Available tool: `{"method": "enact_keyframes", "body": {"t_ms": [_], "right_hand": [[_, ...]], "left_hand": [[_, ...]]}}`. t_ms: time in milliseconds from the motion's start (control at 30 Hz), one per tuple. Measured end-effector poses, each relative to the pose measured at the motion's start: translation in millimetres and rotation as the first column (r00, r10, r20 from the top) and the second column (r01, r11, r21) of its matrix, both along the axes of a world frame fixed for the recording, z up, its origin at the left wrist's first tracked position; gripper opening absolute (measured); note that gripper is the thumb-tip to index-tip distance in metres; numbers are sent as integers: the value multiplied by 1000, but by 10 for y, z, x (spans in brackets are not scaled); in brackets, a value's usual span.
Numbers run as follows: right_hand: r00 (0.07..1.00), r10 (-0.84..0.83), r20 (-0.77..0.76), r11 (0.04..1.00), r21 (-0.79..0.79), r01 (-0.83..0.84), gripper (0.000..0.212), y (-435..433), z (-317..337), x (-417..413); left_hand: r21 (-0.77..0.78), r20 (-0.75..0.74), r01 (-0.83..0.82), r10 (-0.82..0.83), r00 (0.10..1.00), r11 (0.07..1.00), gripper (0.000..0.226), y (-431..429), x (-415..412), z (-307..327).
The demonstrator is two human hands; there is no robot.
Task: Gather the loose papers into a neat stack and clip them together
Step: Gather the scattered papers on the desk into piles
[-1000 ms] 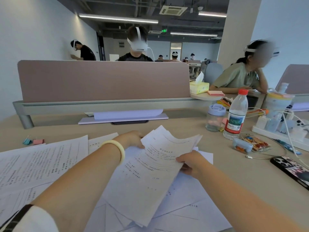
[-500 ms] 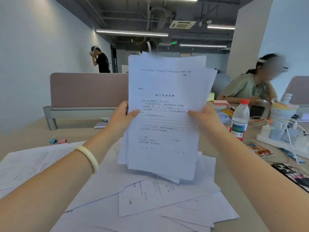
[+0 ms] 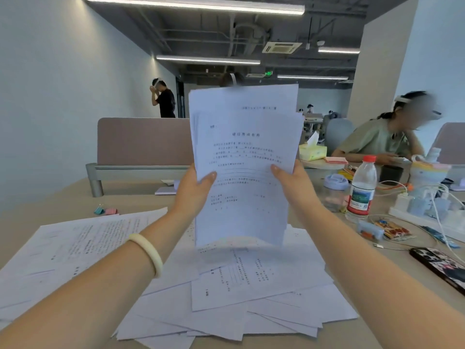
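I hold a bundle of printed white papers (image 3: 245, 147) upright in front of me, its lower edge just above the desk. My left hand (image 3: 193, 190) grips its left edge and my right hand (image 3: 293, 183) grips its right edge, thumbs on the front sheet. The sheets' top edges are uneven. Under the bundle, loose papers (image 3: 251, 293) lie fanned over the desk, and more sheets (image 3: 75, 250) spread to the left. A teal and a pink binder clip (image 3: 105, 211) lie on the desk at the far left.
A water bottle (image 3: 362, 190), a lidded jar (image 3: 334, 187), a power strip with cables (image 3: 427, 210), a snack packet (image 3: 392, 230) and a phone (image 3: 440, 268) crowd the right side. A desk divider (image 3: 141, 144) stands behind. A person (image 3: 377, 139) sits at the right.
The bundle went from lying tilted over the desk to standing upright between both hands. In the last half second it dropped lower, towards the desk, and the camera view tilted up.
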State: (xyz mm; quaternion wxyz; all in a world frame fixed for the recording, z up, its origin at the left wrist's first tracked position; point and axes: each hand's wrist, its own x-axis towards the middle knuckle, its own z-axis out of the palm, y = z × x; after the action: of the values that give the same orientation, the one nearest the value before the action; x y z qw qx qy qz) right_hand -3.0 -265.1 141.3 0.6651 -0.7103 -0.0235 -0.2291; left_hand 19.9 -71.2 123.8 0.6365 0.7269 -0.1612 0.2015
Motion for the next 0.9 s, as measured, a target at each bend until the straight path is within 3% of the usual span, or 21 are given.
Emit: {"method": "enact_keyframes", "body": {"t_ms": [100,200,367,467,567,633,700,733,800,900], "right_hand": [[998,34,59,999,26,-36,55,-47,9,-31],[999,38,14,997,60,-39,57,-29,-119,1],[999,15,-36,1000,22,-14,38,54,-220,76],[1000,10,-8,1000,-15,-10,29,32,-95,64],[982,-123,145,977,-157,146,56,25,90,-15],[871,-266,412,833,-356,423,81,93,236,-110],[740,-189,646,537,-563,628,89,188,372,-120],[749,-104,654,386,-668,637,87,242,434,-94],[881,3,474,205,-862,463,79,383,510,-35],[971,60,233,177,-959,219,55,559,530,12]], "left_hand": [[-4,17,-8,9,1000,1000,54,110,47,-3],[-19,-120,-52,49,992,998,63,177,41,-166],[-27,-238,-6,-1,971,1000,31,117,23,-329],[-53,-188,-46,35,982,998,26,127,10,-242],[1,-190,-18,18,982,1000,30,201,28,-179],[63,-238,47,-31,971,997,32,241,22,-222],[70,-298,155,-127,946,985,33,260,15,-302],[64,-312,187,-159,937,980,35,264,15,-337],[48,-319,205,-179,930,978,36,246,3,-384],[24,-309,176,-161,937,984,26,200,-9,-395]]}}
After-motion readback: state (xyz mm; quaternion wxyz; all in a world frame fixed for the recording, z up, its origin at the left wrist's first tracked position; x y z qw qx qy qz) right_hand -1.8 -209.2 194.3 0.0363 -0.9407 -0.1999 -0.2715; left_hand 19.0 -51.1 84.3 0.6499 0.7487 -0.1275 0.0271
